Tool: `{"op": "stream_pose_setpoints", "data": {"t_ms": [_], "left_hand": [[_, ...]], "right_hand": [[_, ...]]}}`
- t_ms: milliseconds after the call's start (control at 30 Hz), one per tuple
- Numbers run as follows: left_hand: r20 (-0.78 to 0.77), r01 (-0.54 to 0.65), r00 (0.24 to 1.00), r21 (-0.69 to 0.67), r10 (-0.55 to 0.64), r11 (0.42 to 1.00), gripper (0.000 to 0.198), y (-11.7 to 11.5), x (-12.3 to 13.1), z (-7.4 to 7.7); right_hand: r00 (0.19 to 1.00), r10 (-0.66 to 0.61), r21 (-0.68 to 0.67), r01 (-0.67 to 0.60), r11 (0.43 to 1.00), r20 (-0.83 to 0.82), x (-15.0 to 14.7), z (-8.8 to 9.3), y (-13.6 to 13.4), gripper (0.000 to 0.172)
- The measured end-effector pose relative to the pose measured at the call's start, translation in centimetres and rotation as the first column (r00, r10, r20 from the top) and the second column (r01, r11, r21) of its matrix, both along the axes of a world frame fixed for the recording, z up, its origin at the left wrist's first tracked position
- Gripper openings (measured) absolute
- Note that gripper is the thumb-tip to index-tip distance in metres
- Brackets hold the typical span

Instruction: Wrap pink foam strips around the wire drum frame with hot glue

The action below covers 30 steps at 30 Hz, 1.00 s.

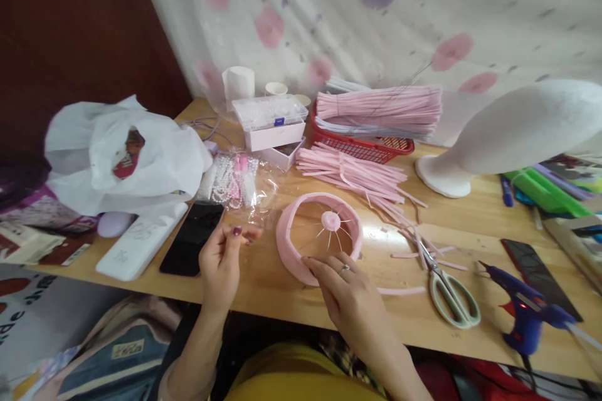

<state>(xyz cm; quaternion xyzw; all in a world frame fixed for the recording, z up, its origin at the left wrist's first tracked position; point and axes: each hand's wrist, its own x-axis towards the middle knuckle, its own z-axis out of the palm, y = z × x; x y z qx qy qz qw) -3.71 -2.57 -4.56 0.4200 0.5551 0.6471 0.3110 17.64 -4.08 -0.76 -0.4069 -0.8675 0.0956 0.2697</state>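
Observation:
A pink ring-shaped frame (288,241) with thin wires running to a round pink centre lies on the wooden table. My right hand (345,285) rests at its near edge, thumb and fingers closed on the rim. To the left of the ring, my left hand (226,254) is raised above the table with its fingers bent and the thumb near the fingertips; whatever may be between them is too small to make out. A pink strip (402,291) extends to the right from behind my right hand.
Scissors (449,291) and a blue glue gun (524,307) lie at the right. Pink strips (352,175), a red basket (371,149) and a white mannequin head (531,128) stand behind. Left are a black phone (192,241), bagged pearls (232,178) and a white plastic bag (164,156).

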Motion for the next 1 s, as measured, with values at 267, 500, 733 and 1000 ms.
{"op": "stream_pose_setpoints", "data": {"t_ms": [267, 500, 733, 1000], "left_hand": [[0.218, 0.588, 0.806, -0.187, -0.55, 0.787, 0.049, 0.5, 1.5, 2.1], [-0.341, 0.229, 0.872, -0.353, -0.353, 0.907, 0.045, -1.2, -5.0, 3.7], [0.225, 0.114, 0.972, -0.18, -0.072, 0.977, 0.052, -0.3, -2.9, 4.2], [0.416, 0.145, 0.907, -0.146, -0.072, 0.979, 0.033, 2.6, 0.8, 1.9]], "right_hand": [[0.999, -0.018, -0.003, 0.017, 1.0, -0.03, 0.4, -0.4, 0.4, 0.039], [0.994, -0.083, 0.022, 0.085, 0.996, -0.071, 2.1, -0.9, 1.5, 0.036], [0.977, -0.172, 0.014, 0.175, 0.984, -0.126, 3.2, -1.9, 2.7, 0.033], [0.967, -0.208, 0.008, 0.211, 0.977, -0.145, 4.1, -2.0, 2.7, 0.031]]}}
